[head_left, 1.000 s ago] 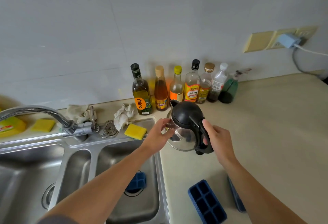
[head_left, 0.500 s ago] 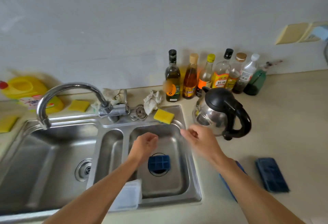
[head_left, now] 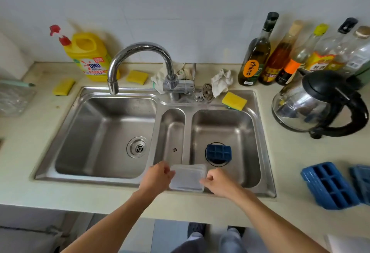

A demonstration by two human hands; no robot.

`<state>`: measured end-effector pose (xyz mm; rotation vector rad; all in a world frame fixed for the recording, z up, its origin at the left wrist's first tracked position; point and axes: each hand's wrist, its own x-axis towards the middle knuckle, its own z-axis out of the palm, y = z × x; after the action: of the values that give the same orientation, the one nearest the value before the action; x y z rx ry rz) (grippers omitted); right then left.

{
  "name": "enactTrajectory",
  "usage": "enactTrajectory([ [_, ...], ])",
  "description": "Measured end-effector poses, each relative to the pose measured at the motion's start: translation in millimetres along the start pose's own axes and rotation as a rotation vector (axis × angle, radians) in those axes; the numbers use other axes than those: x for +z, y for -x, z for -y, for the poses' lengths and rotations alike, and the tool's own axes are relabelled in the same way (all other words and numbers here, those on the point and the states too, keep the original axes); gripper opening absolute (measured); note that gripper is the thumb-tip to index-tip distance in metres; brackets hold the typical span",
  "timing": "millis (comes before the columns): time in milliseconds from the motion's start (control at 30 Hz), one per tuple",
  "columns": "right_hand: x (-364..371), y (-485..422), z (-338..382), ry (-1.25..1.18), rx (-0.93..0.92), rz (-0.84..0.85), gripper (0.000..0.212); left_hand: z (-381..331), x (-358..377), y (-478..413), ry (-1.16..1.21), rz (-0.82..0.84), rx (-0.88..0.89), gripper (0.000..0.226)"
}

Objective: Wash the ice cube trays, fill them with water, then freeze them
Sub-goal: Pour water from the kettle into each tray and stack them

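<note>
A small blue ice cube tray (head_left: 218, 153) lies over the drain in the right basin of the steel sink (head_left: 266, 152). Two more blue ice cube trays (head_left: 328, 184) (head_left: 362, 182) lie on the counter to the right. A stack of clear plastic lids (head_left: 187, 178) rests on the sink's front rim. My left hand (head_left: 158, 178) holds the stack's left edge with curled fingers. At the right edge, my right hand (head_left: 218, 180) does the same.
A curved faucet (head_left: 140, 52) points over the large left basin. A steel kettle (head_left: 312, 104) stands right of the sink, with several bottles (head_left: 256, 52) behind it. Yellow detergent (head_left: 90, 56), sponges (head_left: 234, 100) and rags (head_left: 221, 80) sit along the back.
Both hands let go of the kettle, left standing on the counter, and came down to the front sink rim onto the clear lids. My view swung left and down.
</note>
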<state>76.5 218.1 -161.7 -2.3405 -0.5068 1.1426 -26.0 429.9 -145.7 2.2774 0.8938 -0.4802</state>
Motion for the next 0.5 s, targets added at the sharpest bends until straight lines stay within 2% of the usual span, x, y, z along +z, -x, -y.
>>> enactTrajectory([
  [100,8.6,-0.7,0.6,0.034,-0.021,-0.007,0.030,8.2,7.2,5.6,-0.026,0.018,-0.007,0.023],
  [233,9.7,2.7,3.0,0.022,-0.026,-0.028,0.030,7.8,9.1,8.2,-0.015,0.006,-0.013,0.024],
  [500,-36.7,21.0,-9.4,-0.217,0.018,-0.147,0.023,-44.0,1.5,8.1,0.315,0.025,0.001,0.018],
])
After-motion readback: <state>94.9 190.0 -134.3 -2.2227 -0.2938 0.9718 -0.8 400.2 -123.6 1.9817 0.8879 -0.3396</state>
